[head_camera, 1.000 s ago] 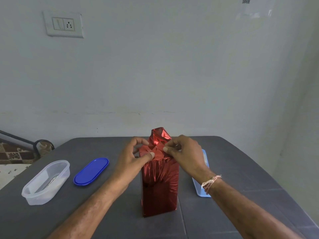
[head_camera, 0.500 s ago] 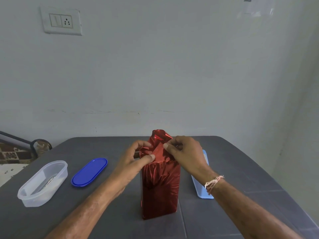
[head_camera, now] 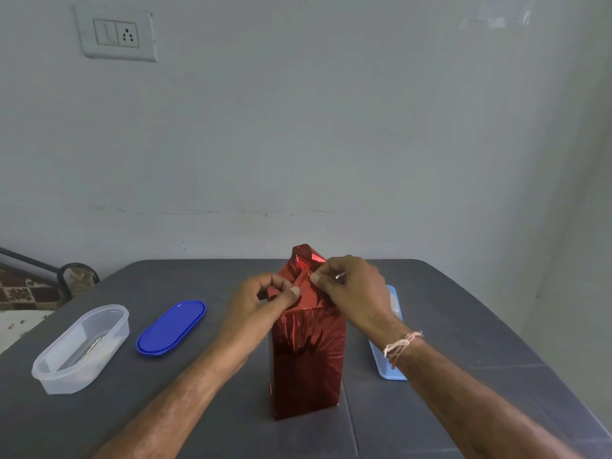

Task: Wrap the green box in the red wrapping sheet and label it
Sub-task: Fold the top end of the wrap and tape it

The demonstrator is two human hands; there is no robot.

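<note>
Head view: the box stands upright on its short end at the middle of a dark grey table, a little toward the near edge. The shiny red sheet covers every side that shows, so the box itself is hidden under it. The sheet lies smooth and tight over the lower body, creases near the shoulders, and gathers into a loose peak at the top.

Both hands work at that top. The left hand comes in from the near left, with its thumb and curled fingers pinching a fold of the sheet at the top left corner. The right hand reaches in from the near right, and its thumb and forefinger nip a narrow flap just right of the peak. The two thumbs are close together but apart. A pale thread band circles the right wrist.

Just right of the box, partly behind the right forearm, lies a light blue lid. To the left lies a dark blue oval lid, flat on the table. Farther left is a clear plastic tub with something pale inside that is too blurred to name. A switch plate is on the wall at the far upper left.
</note>
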